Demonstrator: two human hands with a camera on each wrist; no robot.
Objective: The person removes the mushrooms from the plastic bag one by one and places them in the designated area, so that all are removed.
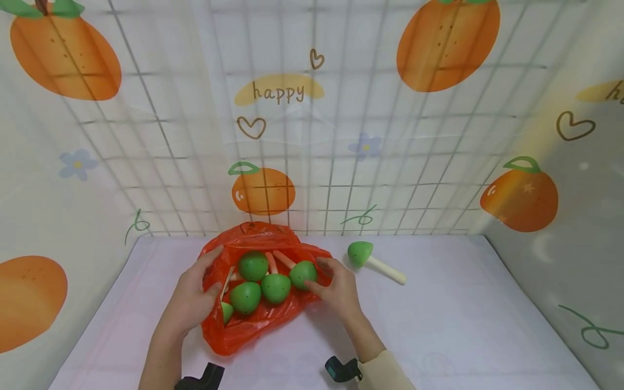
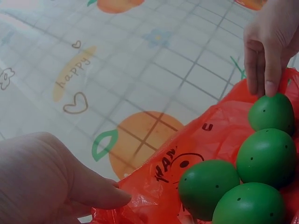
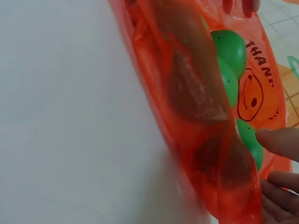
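Note:
A thin red plastic bag [image 1: 260, 235] lies spread at its mouth on the table. Inside it are several green-headed stick toys [image 1: 275, 288], with black-dotted, rounded heads and stick handles, rather like maracas. My left hand [image 1: 195, 292] grips the bag's left edge; in the left wrist view its thumb [image 2: 105, 193] presses on the plastic. At the bag's right side, my right hand [image 1: 337, 287] has its thumb and curled fingers about the head of one green-headed toy [image 1: 303, 275]. Part of that grasp is hidden. In the right wrist view the thumb [image 3: 280, 140] touches this head [image 3: 250, 140].
Another green-headed stick toy [image 1: 361, 254] lies on the table right of the bag, its pale handle pointing right. The white table [image 1: 463, 319] ends at a patterned curtain [image 1: 312, 162] behind and at the sides. A black wrist camera [image 1: 343, 369] sits by my right cuff.

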